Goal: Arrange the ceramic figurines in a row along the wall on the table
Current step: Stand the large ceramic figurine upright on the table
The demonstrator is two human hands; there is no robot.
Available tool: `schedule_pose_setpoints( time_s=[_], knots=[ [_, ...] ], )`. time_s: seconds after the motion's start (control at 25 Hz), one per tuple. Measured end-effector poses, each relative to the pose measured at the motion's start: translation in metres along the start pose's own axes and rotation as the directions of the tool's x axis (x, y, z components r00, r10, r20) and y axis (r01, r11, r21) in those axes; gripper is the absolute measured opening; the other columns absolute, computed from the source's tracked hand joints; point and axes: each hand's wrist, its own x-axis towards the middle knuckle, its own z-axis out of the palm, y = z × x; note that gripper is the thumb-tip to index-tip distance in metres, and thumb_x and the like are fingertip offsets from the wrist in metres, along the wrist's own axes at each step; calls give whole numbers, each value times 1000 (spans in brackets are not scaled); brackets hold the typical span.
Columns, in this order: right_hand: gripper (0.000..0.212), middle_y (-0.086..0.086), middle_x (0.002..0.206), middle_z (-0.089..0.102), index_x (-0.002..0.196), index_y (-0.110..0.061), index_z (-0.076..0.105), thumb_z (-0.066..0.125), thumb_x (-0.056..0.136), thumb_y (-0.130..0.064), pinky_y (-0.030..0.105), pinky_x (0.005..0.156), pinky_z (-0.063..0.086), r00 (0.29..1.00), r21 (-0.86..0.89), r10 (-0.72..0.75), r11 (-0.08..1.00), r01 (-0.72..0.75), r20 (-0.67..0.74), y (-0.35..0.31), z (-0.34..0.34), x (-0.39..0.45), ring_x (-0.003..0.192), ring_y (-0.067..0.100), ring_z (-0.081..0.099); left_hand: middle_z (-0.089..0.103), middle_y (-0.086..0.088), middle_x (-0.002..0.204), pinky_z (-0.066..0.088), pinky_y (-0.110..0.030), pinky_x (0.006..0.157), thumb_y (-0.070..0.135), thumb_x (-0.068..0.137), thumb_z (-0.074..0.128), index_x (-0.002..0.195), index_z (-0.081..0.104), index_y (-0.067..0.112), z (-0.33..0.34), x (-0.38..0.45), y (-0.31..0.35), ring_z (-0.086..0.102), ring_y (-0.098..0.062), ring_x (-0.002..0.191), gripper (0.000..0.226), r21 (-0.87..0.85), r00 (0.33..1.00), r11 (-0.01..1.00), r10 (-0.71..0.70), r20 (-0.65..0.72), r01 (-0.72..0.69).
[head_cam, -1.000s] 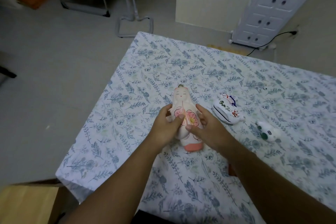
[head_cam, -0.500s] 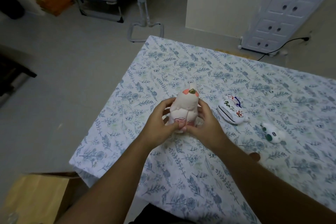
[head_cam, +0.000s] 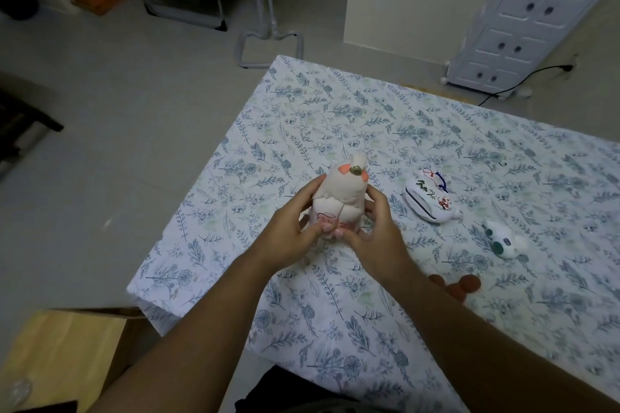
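Observation:
A tall pale pink doll figurine (head_cam: 339, 191) with a pink flower on its front stands upright near the table's left edge. My left hand (head_cam: 295, 231) and my right hand (head_cam: 372, 231) clasp its lower body from both sides. To its right a white painted figurine (head_cam: 427, 199) lies on its side. Further right lies a small white figurine (head_cam: 505, 240) with a green spot. A reddish-brown figurine (head_cam: 459, 285) shows partly behind my right forearm.
The table wears a blue floral cloth (head_cam: 369, 117). A white panel (head_cam: 533, 17) leans on the wall beyond the far edge, with a black cable (head_cam: 523, 80). A cardboard box (head_cam: 67, 352) sits on the floor at the lower left.
The doll figurine lay flat on its back a second ago; both hands have tipped it upright. The view has shifted slightly.

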Motion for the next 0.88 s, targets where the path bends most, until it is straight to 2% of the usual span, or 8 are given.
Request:
schedule_pose_setpoints(
  time_s=[0.16,0.28,0.36,0.4,0.48,0.56,0.72,0.88],
  knots=[
    [80,-24,118,58,134,-39,40,81,78,-1,10,76,53,1000,-2,-10,1000,10,-1,0,2,-2,103,-22,56,50,11,147,47,-38,107,6,94,69,154,32,30,2,-1,0,49,-6,132,75,3,1000,1000,-6,0,6],
    [73,-28,115,58,133,-37,43,78,81,-2,2,75,47,999,-24,-28,999,29,25,-5,-5,-5,99,-24,57,48,11,149,45,-38,109,7,94,69,155,29,30,7,-3,3,45,-4,135,77,11,1000,1000,-7,-25,7],
    [63,-33,117,56,129,-43,45,78,84,-14,0,80,42,998,-105,-68,992,70,17,-9,-12,-12,104,-23,53,43,11,153,39,-38,113,15,94,70,156,27,30,13,-10,6,39,-4,140,77,78,996,997,13,-89,-6],
    [61,-31,124,54,133,-43,44,77,85,-24,5,89,40,997,-171,-83,982,83,9,-9,-18,-17,113,-19,50,40,11,155,35,-37,115,20,94,71,156,27,29,18,-16,10,35,-3,142,77,135,990,991,29,-140,-10],
    [67,-16,142,48,145,-35,37,71,88,-39,28,105,39,995,-360,-102,928,90,-14,-3,-32,-25,133,2,41,37,9,156,32,-31,115,26,95,69,156,29,24,31,-28,20,31,-1,143,73,227,965,974,74,-250,-16],
    [68,-6,151,44,149,-31,33,65,90,-44,42,112,38,990,-485,-133,869,96,-41,6,-51,-37,139,14,38,40,7,154,33,-29,114,23,97,66,153,34,20,48,-41,32,33,-2,142,64,286,940,957,143,-309,-51],
    [60,-3,152,46,148,-27,39,57,94,-47,45,115,33,976,-623,-202,775,109,-81,24,-96,-69,141,18,38,36,-3,158,28,-40,119,24,99,60,153,34,13,100,-63,44,27,-15,147,61,496,939,867,206,-276,-44],
    [61,-1,159,37,149,-27,39,53,94,-49,47,120,20,981,-754,-143,657,-3,-129,53,-143,-97,148,20,26,32,-5,159,17,-30,118,32,98,58,153,33,13,160,-68,52,24,-19,147,64,658,970,750,203,-135,-65]
  ],
)
